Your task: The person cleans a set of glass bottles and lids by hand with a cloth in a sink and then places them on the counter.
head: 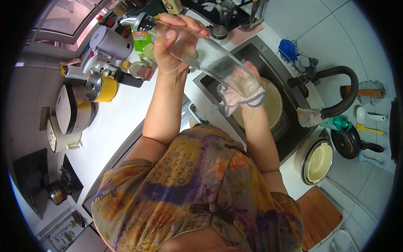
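A clear glass oil bottle with a metal pour spout is held aslant over the counter and sink. My left hand grips it near the neck, the spout pointing to the upper left. Around the bottle's base end, my right hand holds a pink cloth with a checked blue-grey edge, pressed against the glass. Part of my right hand is hidden behind bottle and cloth. Beneath it, a round pale basin sits in the dark sink.
A black faucet curves in from the right, near a wire rack. Pots with a cream colander stand beside the sink. Along the left counter are a yellow pot, a rice cooker, an electric kettle and several bottles.
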